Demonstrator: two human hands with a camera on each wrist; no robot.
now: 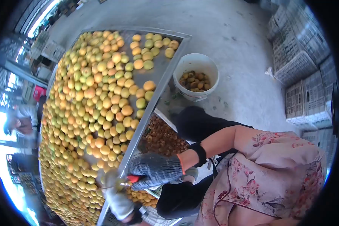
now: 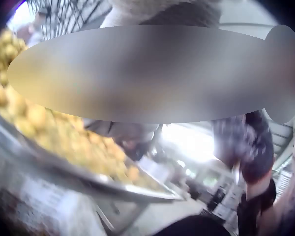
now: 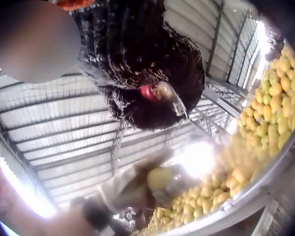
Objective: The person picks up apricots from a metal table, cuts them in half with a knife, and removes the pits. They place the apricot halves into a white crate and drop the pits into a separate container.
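Observation:
My right hand (image 1: 154, 171), in a dark grey knitted glove, grips a small tool with a red handle (image 1: 133, 178). A curved metal tip (image 3: 176, 102) sticks out beyond its fingers in the right wrist view. Close beside it, my left hand (image 1: 118, 201) wears a pale glove and looks blurred in the head view. Its fingers hold a yellow apricot (image 3: 160, 178) in the right wrist view. Both hands are at the raised edge of a metal table (image 1: 154, 103) spread with many yellow-orange apricots (image 1: 90, 94). Much of the left wrist view is covered by a blurred patch.
A white bucket (image 1: 182, 64) with browned fruit stands on the floor beyond the table corner. Below the edge are a heap of brown pits (image 1: 164, 137) and orange apricot pieces (image 1: 143, 197). Stacked plastic crates (image 1: 295, 69) line one side. Another person (image 1: 24, 122) is across the table.

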